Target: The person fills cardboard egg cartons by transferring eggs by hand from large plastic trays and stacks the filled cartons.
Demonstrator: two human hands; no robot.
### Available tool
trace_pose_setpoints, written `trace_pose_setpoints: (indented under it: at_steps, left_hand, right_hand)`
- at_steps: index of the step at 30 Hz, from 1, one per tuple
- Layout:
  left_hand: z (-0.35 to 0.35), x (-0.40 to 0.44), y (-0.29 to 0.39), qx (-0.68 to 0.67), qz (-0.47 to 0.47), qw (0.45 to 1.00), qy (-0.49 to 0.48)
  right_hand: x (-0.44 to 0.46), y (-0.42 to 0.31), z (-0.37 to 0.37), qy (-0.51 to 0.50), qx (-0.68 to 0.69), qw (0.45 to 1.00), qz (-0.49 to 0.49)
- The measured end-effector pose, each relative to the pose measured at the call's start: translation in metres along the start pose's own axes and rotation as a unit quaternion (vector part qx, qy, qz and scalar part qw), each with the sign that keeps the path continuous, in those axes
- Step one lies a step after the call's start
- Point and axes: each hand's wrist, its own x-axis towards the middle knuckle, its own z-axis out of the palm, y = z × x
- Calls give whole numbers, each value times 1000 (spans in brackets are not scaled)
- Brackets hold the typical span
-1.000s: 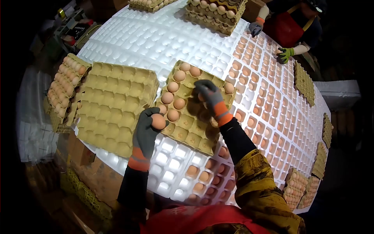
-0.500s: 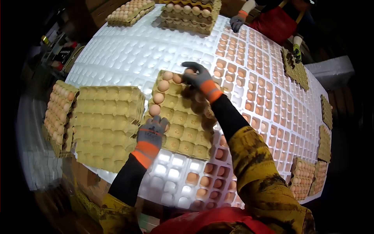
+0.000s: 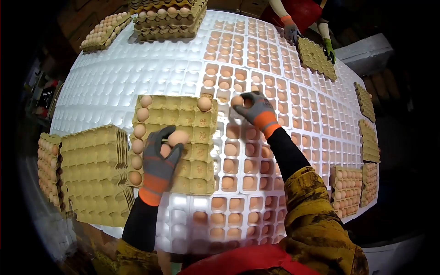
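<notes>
My left hand (image 3: 160,158), in a grey and orange glove, is closed around two visible eggs. One egg (image 3: 178,138) shows at the fingertips, the other in the palm. It hovers over a yellowish pulp egg tray (image 3: 183,177), which has a column of eggs (image 3: 137,146) along its left side and a single egg (image 3: 204,104) at its far right corner. To the right of that tray, my right hand (image 3: 259,110) pinches an egg (image 3: 237,101) between thumb and fingers above the white foam egg trays (image 3: 240,159). Its palm is hidden.
Nested pulp trays (image 3: 94,169) stand at left, beside a stack filled with eggs (image 3: 48,167). More stacked egg trays (image 3: 169,23) are at the far side. Across the table, a co-worker's gloved hands (image 3: 290,30) are at a pulp tray (image 3: 316,58). Egg-filled trays (image 3: 346,190) lie at right.
My right hand has left the pulp tray's far edge and moved right with an egg. My left hand has lifted, holding eggs. The view has shifted, and the co-worker's hands are now both at a tray.
</notes>
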Motion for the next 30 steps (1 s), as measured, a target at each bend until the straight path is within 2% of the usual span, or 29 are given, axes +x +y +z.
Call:
trace_pose_setpoints:
  at_steps: [2, 3, 6, 7, 8, 10, 11, 12, 14, 15, 16, 18, 19, 20, 21, 22, 23, 24, 26, 28, 30]
  left_hand:
    - [30, 23, 24, 25, 25, 999, 17]
    - [46, 34, 29, 32, 46, 998, 20]
    - [92, 60, 30, 80, 124, 989, 26]
    - [108, 65, 25, 142, 132, 981, -10]
    - [126, 71, 18, 203, 141, 968, -45]
    - [162, 84, 9, 444, 119, 873, -164]
    - [171, 87, 3, 499, 138, 838, -174]
    - [177, 86, -2, 460, 137, 863, -159]
    - [171, 80, 17, 381, 127, 907, -127]
    - [164, 74, 30, 294, 87, 941, -146]
    - [163, 64, 31, 216, 78, 965, -126]
    - [158, 43, 31, 60, 61, 993, -83]
    - [155, 34, 28, -10, 1, 995, -103]
    - [149, 28, 25, -19, -2, 995, -99]
    - [142, 23, 22, -31, -6, 995, -97]
    - [139, 21, 19, -44, -9, 995, -90]
    - [137, 27, 25, -53, 26, 997, -49]
    - [135, 40, 29, -71, 66, 995, -26]
    - [132, 76, 40, 24, 153, 988, -13]
    - [141, 114, 31, 23, 185, 982, 26]
    - [152, 151, -2, 16, 113, 993, 36]
  right_hand:
    - [-14, 0, 0, -76, -145, 986, 27]
    - [-18, -2, -6, -72, -120, 990, 26]
    - [4, 23, 9, 21, 107, 994, -23]
    - [15, 32, 23, 51, 225, 973, -16]
    - [24, 29, 27, 46, 242, 969, -4]
    - [41, 29, 36, 39, 237, 971, 1]
    - [49, 33, 38, -59, 208, 976, 37]
    - [53, 38, 42, -65, 238, 968, 38]
    - [54, 27, 38, -17, 420, 904, 79]
    - [59, 24, 45, -21, 547, 835, 51]
    - [60, 13, 51, 2, 555, 831, 29]
    - [69, 12, 81, 97, 370, 904, -191]
    - [69, 17, 91, 104, 170, 941, -275]
    - [71, 18, 91, 73, 104, 949, -289]
    - [68, 21, 91, 40, 276, 944, -177]
    - [58, 16, 73, 3, 434, 899, -60]
    - [51, 21, 70, 72, 533, 840, -72]
    - [42, 25, 57, 48, 586, 809, -5]
    - [14, 25, 40, 120, 535, 834, -63]
    - [-9, 24, 44, 40, 433, 897, -84]
    - [-18, 14, 44, 47, 242, 957, -153]
